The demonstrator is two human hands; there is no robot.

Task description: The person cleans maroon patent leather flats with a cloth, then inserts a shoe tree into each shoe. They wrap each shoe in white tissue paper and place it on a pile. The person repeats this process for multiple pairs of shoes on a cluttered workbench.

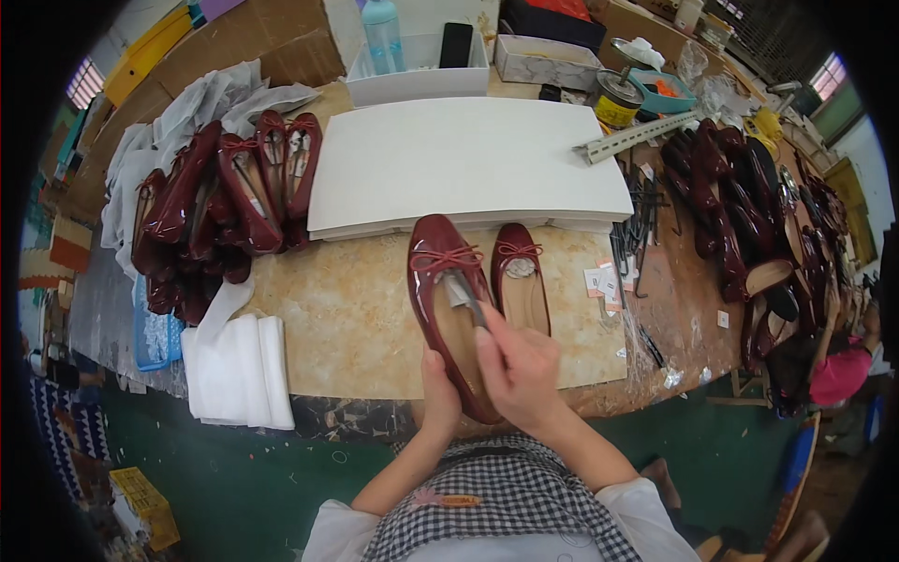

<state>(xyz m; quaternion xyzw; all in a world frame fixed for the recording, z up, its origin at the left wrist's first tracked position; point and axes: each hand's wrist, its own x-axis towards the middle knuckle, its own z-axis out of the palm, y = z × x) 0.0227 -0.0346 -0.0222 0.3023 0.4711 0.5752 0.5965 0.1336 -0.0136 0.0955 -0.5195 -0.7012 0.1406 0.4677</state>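
Observation:
A glossy dark-red ballet flat point(434, 309) with a bow lies tilted over the table's front edge. My left hand point(438, 393) is closed round its heel-side outer wall. With my right hand point(517, 361), I pinch a dark thin stick point(479, 316) whose far end reaches into the shoe's opening, beside pale stuffing in the toe. A matching flat point(521, 281) rests just right of it, with crumpled pale paper in its toe. The stick's lower part is hidden by my right fingers.
A stack of white sheets point(459, 164) lies behind the shoes. Red flats point(253, 197) are heaped at left, above folded white cloth point(239, 370); more red shoes point(726, 197) lie at right. Dark hooked sticks point(641, 225) and small tags point(604, 283) sit right of the stack. A person in pink point(840, 375) is at far right.

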